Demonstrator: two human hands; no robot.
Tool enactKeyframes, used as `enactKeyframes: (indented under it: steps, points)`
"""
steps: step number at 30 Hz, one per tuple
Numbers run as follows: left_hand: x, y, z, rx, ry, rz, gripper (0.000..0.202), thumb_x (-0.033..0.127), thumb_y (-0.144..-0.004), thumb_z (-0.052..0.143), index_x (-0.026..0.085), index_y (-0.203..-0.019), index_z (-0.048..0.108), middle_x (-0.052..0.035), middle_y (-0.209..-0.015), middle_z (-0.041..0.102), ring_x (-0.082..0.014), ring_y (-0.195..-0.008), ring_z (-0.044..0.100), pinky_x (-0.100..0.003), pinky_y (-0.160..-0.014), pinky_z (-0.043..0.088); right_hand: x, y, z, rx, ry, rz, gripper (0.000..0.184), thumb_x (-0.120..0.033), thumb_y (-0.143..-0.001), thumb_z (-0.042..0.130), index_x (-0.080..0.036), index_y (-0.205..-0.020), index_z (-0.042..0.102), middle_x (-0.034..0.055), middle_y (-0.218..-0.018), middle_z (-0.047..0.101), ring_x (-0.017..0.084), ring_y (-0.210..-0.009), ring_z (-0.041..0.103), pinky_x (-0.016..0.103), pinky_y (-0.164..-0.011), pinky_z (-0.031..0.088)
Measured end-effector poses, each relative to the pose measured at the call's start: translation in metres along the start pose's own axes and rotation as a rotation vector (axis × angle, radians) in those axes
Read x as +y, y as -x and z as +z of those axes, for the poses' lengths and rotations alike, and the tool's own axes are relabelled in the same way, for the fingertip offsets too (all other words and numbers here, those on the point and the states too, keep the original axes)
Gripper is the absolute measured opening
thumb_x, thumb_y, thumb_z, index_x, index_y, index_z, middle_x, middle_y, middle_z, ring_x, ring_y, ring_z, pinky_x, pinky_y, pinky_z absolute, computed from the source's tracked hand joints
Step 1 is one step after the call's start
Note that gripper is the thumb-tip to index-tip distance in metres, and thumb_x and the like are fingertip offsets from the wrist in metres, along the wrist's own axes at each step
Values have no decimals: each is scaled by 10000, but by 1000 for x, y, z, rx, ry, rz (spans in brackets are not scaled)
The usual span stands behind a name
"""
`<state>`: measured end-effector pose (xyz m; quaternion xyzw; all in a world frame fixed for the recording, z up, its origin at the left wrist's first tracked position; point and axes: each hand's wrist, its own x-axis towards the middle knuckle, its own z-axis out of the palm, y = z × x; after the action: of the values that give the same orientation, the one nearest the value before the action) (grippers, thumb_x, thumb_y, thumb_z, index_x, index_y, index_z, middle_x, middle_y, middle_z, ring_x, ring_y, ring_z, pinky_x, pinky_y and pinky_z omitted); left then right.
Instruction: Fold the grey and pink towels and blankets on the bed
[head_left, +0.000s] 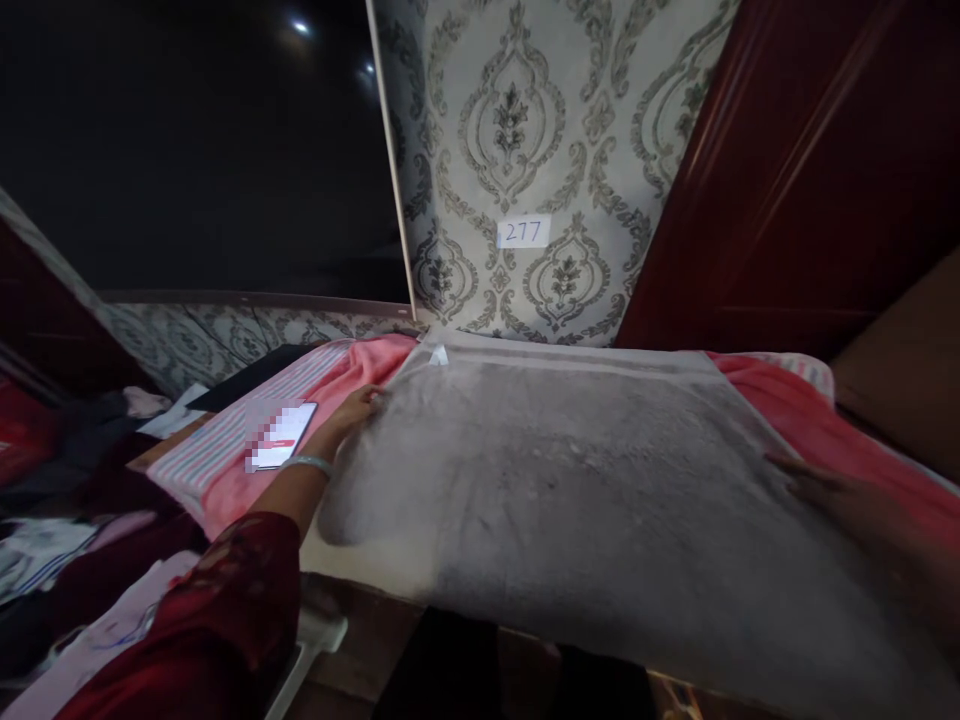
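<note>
A grey plush cloth (pixel 540 470), towel-like, lies spread out before me, with a small white tag (pixel 439 355) near its far left corner. My left hand (pixel 360 408) rests at the cloth's left edge, fingers stretched out and lying against the fabric. At the opposite edge is my right hand (pixel 817 487), dim and blurred, its fingers extended over the border of the cloth. Neither hand visibly grips anything. The cloth's near left corner curls in a rounded fold.
Pink striped fabric (pixel 232 450) lies under the left side, bearing a lit phone (pixel 289 435); red-pink fabric (pixel 885 450) shows at right. A dark television screen (pixel 202 150) and patterned wall with a paper label (pixel 523 231) stand behind. Piled clothes (pixel 67 540) are at left.
</note>
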<state>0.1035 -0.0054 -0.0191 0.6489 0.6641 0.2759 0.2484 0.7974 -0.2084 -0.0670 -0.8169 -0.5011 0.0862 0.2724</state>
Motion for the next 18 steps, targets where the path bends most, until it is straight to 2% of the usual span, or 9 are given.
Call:
enactKeyframes:
  steps: [2, 4, 6, 8, 10, 14, 16, 18]
  points:
    - [5, -3, -3, -83, 41, 19, 424, 288, -681, 655, 168, -1083, 716, -46, -970, 746, -214, -883, 684, -308, -775, 557, -7, 7, -5, -20, -186, 150, 550, -339, -763, 541, -182, -1247, 749, 202, -1307, 657, 316, -1103, 670, 406, -862, 490]
    - [6, -10, -8, -134, 98, -9, 360, 349, -672, 694, 185, -990, 741, -40, -976, 754, -216, -914, 677, -300, -791, 553, -17, 15, -9, 37, -363, 240, 584, -268, -766, 538, -121, -1305, 705, 192, -1364, 623, 303, -1173, 625, 381, -915, 477]
    - [0, -22, -14, -146, 159, -94, 373, 460, -705, 710, 207, -976, 748, 0, -895, 755, -204, -907, 663, -298, -810, 541, -23, 18, -9, 74, -564, 295, 620, -239, -782, 526, -69, -1367, 643, 189, -1347, 634, 271, -1131, 632, 340, -905, 488]
    - [-8, -33, -18, -158, 216, -112, 434, 569, -765, 662, 238, -1036, 738, 43, -872, 758, -190, -914, 653, -299, -834, 526, -22, 17, -7, 106, -672, 339, 628, -204, -772, 531, -63, -1376, 628, 165, -1274, 675, 239, -1022, 650, 314, -863, 504]
    - [-16, -39, -19, -169, 230, -92, 560, 657, -724, 689, 235, -1091, 726, 35, -935, 772, -193, -933, 651, -298, -837, 523, -15, 14, -3, 116, -668, 363, 596, -165, -743, 551, -88, -1322, 671, 127, -1164, 717, 208, -889, 645, 294, -804, 513]
    - [-15, -34, -21, -205, 190, -31, 1011, 799, -374, 824, 128, -1124, 723, -112, -1143, 754, -251, -986, 669, -301, -814, 554, 1, 6, 6, 86, -634, 357, 543, -130, -734, 564, -138, -1256, 713, 58, -976, 738, 160, -718, 595, 250, -692, 504]
    - [-8, -31, -23, -234, 134, 20, 1055, 862, -294, 784, 148, -1069, 750, -129, -1211, 737, -292, -1059, 673, -324, -851, 574, 6, 3, 6, 64, -642, 346, 553, -129, -742, 557, -152, -1276, 701, 39, -936, 737, 153, -696, 596, 242, -670, 508]
    - [-3, -31, -25, -188, -13, 142, 1012, 946, -344, 676, 199, -1020, 778, -96, -1198, 752, -304, -1083, 686, -347, -870, 592, 10, 1, 3, 14, -642, 314, 552, -149, -758, 571, -184, -1295, 693, 24, -944, 741, 153, -707, 615, 246, -679, 527]
